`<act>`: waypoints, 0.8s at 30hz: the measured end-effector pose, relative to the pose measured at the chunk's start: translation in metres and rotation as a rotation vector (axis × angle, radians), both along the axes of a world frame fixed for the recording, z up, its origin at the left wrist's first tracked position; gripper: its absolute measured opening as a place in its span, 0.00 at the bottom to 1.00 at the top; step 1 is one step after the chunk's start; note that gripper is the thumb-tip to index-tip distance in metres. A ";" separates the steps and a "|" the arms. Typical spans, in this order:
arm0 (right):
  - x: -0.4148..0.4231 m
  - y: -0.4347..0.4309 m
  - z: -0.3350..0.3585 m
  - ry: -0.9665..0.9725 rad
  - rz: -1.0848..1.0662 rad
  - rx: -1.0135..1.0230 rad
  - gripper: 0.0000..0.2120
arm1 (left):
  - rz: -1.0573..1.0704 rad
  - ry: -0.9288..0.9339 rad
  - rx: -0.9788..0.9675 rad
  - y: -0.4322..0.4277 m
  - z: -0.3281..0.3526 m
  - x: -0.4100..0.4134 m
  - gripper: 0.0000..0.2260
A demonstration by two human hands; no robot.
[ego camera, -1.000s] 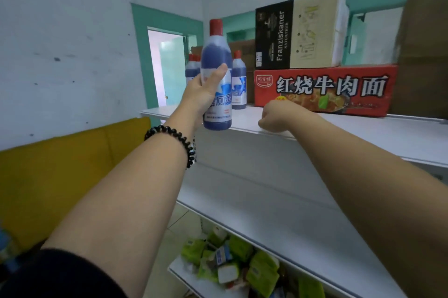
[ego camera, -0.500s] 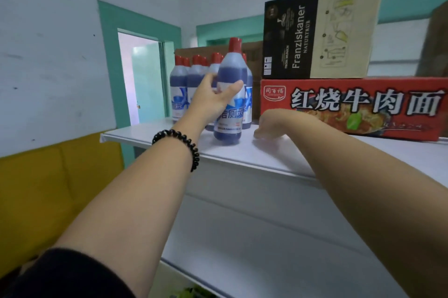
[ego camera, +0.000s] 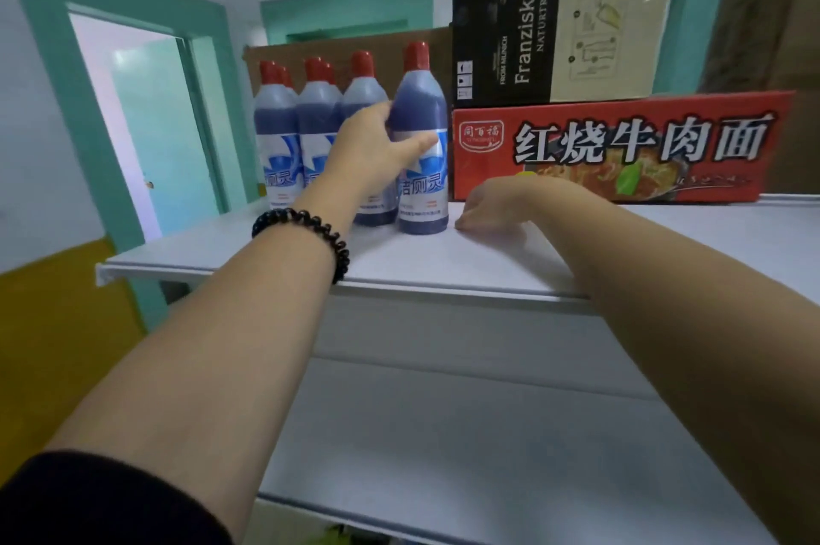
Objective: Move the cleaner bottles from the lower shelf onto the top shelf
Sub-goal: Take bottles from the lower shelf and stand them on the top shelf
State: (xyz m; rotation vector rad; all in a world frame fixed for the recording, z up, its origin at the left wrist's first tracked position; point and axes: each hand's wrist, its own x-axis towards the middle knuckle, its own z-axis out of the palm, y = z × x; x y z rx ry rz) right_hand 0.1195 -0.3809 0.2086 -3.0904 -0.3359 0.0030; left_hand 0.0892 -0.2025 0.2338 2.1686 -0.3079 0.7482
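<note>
Rear bottles (ego camera: 286,78): mostly hidden, only red caps show.
Franziskaner box (ego camera: 563,12): top cut by the upper edge.
Brown carton (ego camera: 772,20): cut by the right edge.

L hand (ego camera: 372,154) gripping (R hand (ego camera: 492,207) curled)
</note>
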 end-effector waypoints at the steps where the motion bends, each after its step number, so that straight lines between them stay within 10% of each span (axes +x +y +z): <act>1: -0.004 0.001 0.000 -0.005 -0.004 0.011 0.26 | -0.005 -0.002 0.007 0.001 0.001 0.000 0.25; 24: -0.031 0.001 -0.011 -0.047 -0.022 0.096 0.22 | -0.116 -0.056 0.050 0.002 -0.005 0.020 0.33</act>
